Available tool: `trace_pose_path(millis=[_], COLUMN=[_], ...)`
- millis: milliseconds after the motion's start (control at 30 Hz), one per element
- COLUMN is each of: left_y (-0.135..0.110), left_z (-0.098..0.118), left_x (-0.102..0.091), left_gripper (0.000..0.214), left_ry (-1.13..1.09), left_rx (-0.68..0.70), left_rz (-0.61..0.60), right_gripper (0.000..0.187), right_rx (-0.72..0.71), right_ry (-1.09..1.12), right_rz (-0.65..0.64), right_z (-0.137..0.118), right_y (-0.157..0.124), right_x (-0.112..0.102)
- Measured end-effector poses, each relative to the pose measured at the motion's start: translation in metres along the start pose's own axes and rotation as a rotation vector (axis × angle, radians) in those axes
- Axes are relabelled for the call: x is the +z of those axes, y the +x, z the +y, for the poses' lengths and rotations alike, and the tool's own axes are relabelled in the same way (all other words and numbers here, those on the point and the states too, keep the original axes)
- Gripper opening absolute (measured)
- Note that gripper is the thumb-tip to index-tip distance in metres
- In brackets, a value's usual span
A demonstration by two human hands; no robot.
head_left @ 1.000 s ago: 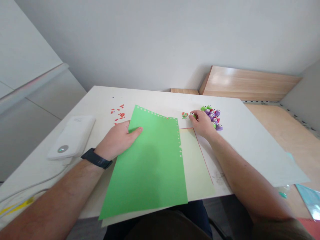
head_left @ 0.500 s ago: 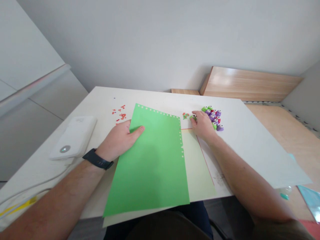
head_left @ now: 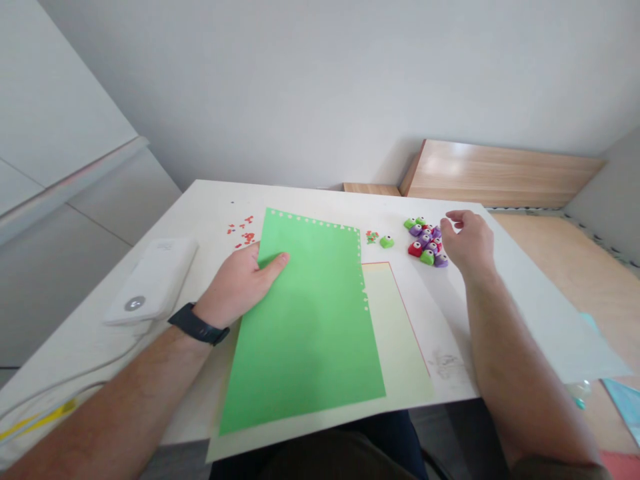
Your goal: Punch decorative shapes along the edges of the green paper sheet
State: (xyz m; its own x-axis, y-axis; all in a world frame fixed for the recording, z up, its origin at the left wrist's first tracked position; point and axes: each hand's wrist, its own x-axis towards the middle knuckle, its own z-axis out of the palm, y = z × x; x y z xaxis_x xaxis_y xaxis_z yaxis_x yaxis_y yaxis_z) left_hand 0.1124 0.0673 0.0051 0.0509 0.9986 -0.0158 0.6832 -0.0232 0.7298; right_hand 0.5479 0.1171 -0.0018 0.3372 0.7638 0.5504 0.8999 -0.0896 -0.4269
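Observation:
My left hand, with a dark wristband, grips the left edge of a green paper sheet, thumb on top and fingers hidden below. Punched holes run along the sheet's top edge and down part of its right edge. My right hand is just right of a cluster of small purple, red and green craft punches, its fingers loosely bent and apart, with nothing seen in them. A single green craft punch sits apart from the cluster, beside a small pile of red and green paper bits.
A pale sheet with a red border lies under the green paper on the white table. Red paper bits are scattered at the left. A white box-like device with a cable lies further left.
My right hand has let go of the green craft punch and moved right, past the cluster. The green sheet has shifted slightly in my left hand.

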Motion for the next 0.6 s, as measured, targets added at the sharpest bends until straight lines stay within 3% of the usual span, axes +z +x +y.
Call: trace_pose_path(millis=[400, 600], left_y=[-0.002, -0.002], left_z=[0.003, -0.001], left_x=[0.0, 0.001], left_gripper=[0.053, 0.055], left_ry=[0.003, -0.01], left_rx=[-0.002, 0.023], left_rz=[-0.003, -0.004], right_gripper=[0.032, 0.032], right_rx=[0.131, 0.217], right_ry=[-0.059, -0.173], right_rz=[-0.197, -0.364], right_z=[0.02, 0.027], right_y=[0.007, 0.013], right_x=[-0.009, -0.019])
